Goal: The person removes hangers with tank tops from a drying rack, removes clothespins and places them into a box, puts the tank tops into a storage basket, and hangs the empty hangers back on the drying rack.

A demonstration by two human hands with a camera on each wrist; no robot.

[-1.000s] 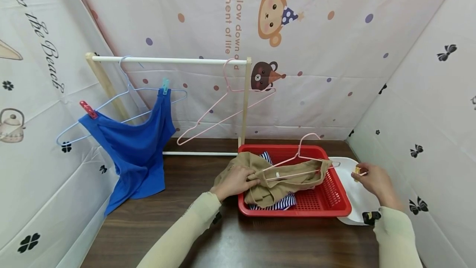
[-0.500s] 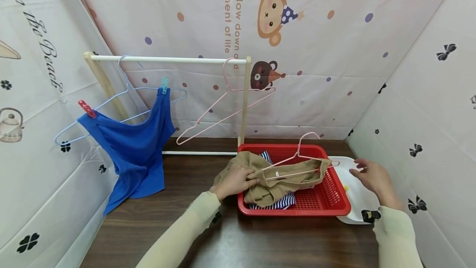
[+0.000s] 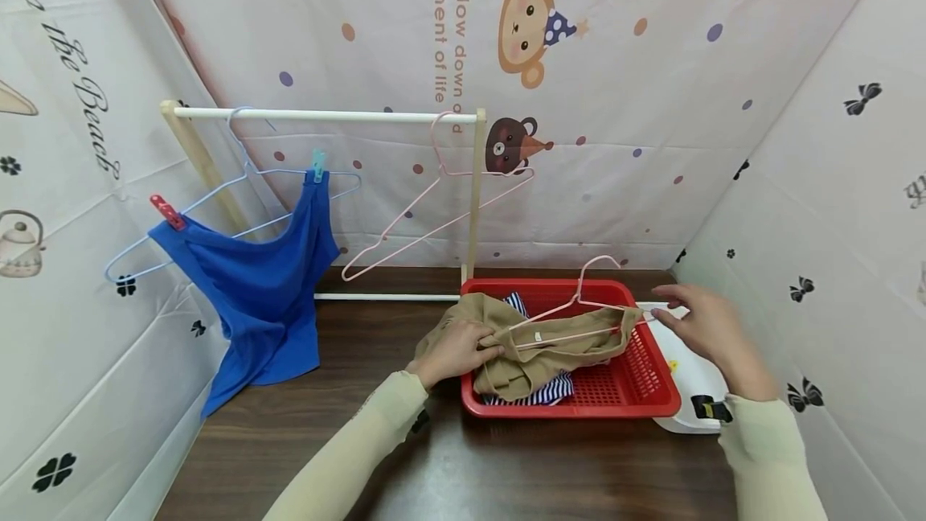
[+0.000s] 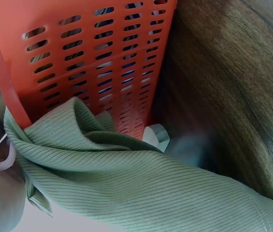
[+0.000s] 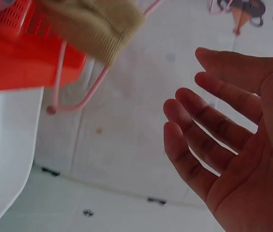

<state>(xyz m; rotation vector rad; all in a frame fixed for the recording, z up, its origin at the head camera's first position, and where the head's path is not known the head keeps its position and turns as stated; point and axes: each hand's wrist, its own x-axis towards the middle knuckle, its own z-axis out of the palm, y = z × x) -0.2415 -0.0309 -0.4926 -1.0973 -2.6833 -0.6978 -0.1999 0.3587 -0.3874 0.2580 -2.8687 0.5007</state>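
My left hand (image 3: 454,352) grips the khaki ribbed garment (image 3: 567,357) at its left side, by the end of a pink hanger (image 3: 578,294) lying in its opening. The garment drapes over the red basket (image 3: 571,412) and spills past its left rim, as the left wrist view shows. My right hand (image 3: 705,330) is beside the hanger's right end, above the white tray. In the right wrist view its fingers (image 5: 194,133) are spread with nothing in them, apart from the hanger tip. A small yellow clip-like piece (image 3: 674,366) lies on the tray.
A white rack (image 3: 362,116) stands behind. From it hang a blue garment (image 3: 268,280), pegged to a blue hanger by a red clothespin (image 3: 168,212) and a teal clothespin (image 3: 318,166), and a bare pink hanger (image 3: 405,214). Striped cloth (image 3: 551,389) lies in the basket, beside the tray (image 3: 698,380).
My right hand has let go of the yellow piece, which now lies on the tray, and moved left and up toward the hanger's right end. My left hand has stayed on the garment.
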